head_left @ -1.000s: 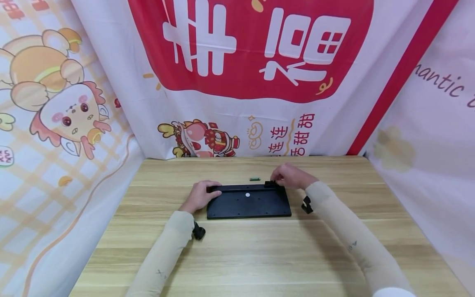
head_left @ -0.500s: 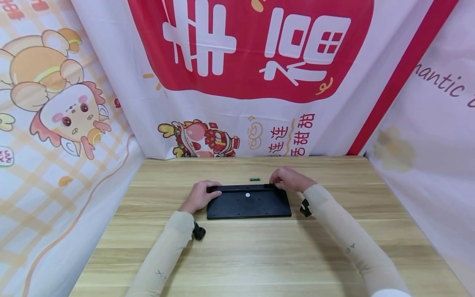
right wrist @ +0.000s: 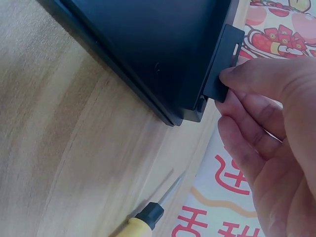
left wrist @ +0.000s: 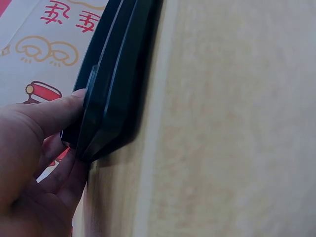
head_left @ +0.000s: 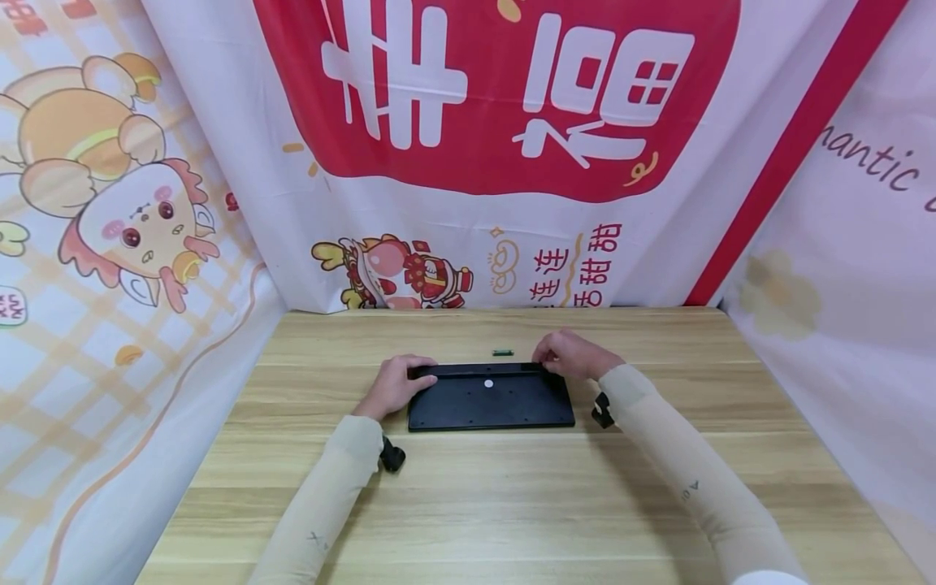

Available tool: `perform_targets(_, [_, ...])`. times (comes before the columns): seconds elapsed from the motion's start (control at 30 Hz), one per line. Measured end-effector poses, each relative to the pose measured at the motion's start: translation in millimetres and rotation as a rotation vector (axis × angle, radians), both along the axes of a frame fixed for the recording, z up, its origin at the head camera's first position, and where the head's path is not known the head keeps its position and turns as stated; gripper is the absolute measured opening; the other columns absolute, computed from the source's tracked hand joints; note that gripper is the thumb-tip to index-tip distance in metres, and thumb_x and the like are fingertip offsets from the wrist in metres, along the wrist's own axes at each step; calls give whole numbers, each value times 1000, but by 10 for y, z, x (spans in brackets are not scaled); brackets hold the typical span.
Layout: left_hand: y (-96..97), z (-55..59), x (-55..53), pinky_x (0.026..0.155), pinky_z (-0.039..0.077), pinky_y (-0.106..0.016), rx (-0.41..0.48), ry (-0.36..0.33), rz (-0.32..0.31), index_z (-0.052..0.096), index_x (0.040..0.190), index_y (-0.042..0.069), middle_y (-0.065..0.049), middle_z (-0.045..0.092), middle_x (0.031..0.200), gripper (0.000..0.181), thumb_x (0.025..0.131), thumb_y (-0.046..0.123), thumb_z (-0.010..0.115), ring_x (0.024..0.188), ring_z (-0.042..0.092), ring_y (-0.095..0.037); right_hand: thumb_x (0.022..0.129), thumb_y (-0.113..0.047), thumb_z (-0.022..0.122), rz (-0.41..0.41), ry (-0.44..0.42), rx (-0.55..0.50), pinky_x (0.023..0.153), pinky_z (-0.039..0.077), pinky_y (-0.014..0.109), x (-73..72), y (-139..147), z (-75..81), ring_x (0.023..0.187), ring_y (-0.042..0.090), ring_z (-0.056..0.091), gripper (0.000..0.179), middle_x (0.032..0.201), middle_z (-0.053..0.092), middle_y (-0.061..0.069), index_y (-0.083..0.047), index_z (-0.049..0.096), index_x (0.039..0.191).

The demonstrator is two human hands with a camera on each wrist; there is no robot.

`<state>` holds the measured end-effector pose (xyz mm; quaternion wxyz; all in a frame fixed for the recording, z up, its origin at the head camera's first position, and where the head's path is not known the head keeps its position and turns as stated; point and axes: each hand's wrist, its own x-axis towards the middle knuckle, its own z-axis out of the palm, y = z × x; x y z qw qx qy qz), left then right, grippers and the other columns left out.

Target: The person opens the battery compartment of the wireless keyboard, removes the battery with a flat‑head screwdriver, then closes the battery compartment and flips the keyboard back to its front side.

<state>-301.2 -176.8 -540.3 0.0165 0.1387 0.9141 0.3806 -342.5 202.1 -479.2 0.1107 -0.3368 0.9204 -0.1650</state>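
Note:
A black keyboard (head_left: 504,408) lies face down on the wooden table, a raised ridge along its far edge and a white round sticker near the middle. My left hand (head_left: 391,388) grips its left far corner; in the left wrist view the thumb (left wrist: 69,106) rests on the ridge side and the fingers reach under the edge. At the right far corner my right hand (head_left: 574,355) pinches a small flat black cover (right wrist: 224,64) with a slot. The cover lies against the ridge; whether it is seated cannot be told. A small green cylinder (head_left: 502,353), like a battery, lies behind the keyboard.
A yellow-handled screwdriver (right wrist: 143,219) lies on the table near the right hand in the right wrist view. Printed cloth (head_left: 504,175) hangs behind the table (head_left: 475,508) and along both sides. Dark wrist cameras (head_left: 392,455) are strapped to both wrists.
My right hand has shifted slightly left and lowered the black cover from a raised position onto the keyboard's ridge. The left hand and keyboard have stayed in place.

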Motion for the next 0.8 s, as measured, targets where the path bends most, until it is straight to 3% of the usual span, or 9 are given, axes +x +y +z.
perform_targets(0.47, [-2,-4,-1,120,46,-54,2,-10,2,76,131,17,-11,71,140,34,99,26,77,139,61,-33,98,0,71,19,76,3,88,64,35,13,27,-29,97,16,73,20,110,80,7,-7,82,113])
perform_targets(0.8, [-1,8,-2,119,46,-53,9,-6,2,76,130,17,-10,71,140,33,98,25,78,138,61,-32,95,-1,75,32,112,5,85,63,35,40,-1,-21,93,14,71,18,106,79,6,-7,83,111])
